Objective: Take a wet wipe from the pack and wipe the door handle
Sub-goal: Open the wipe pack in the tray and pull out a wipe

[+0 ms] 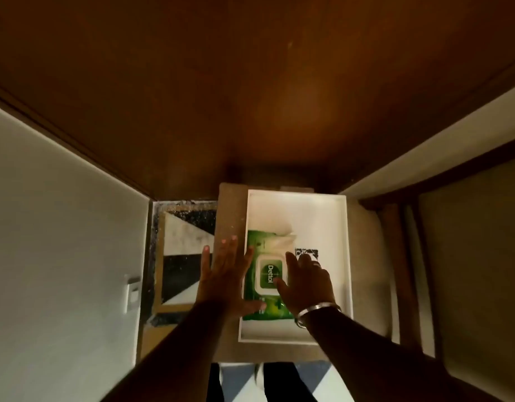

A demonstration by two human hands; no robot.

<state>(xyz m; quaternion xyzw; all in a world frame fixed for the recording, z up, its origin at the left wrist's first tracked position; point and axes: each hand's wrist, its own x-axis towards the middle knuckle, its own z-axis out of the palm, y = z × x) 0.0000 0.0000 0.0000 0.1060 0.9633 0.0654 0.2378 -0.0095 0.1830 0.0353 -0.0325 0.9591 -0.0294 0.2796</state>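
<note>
A green wet wipe pack (257,245) with a white-framed lid (271,274) lies in a white tray (342,242). Crumpled white wipe material (284,235) lies at the pack's far end. My left hand (224,274) is spread flat along the pack's left edge, its thumb resting on the near end of the pack. My right hand (307,282), with a metal bangle at the wrist, hovers over the pack's right side, thumb touching the lid's near right corner. Neither hand holds anything. No door handle is visible.
The tray sits on a tan stool or small table (230,216). A brown wooden door (250,82) fills the upper view. A white wall with a light switch (132,294) is at left. Black-and-white patterned floor (181,256) shows beside the stool. A wooden frame (395,256) stands at right.
</note>
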